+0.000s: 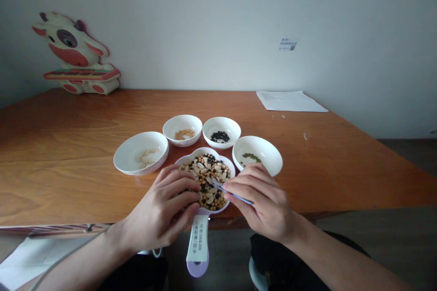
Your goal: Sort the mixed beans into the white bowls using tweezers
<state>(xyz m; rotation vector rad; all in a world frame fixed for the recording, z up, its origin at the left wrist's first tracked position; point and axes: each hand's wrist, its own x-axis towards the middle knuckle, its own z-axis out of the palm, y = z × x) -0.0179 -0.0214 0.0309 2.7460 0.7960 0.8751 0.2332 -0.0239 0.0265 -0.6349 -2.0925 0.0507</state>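
Wooden table (75, 159); on it four bowls (268, 159); handled dish (215, 212); papers (290, 101); cow toy (77, 57)

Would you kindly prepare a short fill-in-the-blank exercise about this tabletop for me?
1. The right hand pinches a pair of ____ at the dish of mixed beans.
2. Altogether, ____ white bowls stand around the dish.
3. The beans in the rightmost bowl are ____ in colour.
4. The toy keyboard on the table is shaped like a ____.

Missing words: tweezers; four; green; cow.

Mixed beans (212, 173) lie in the lilac-handled pan (215, 212) beneath apparently bluish tweezers (243, 199).
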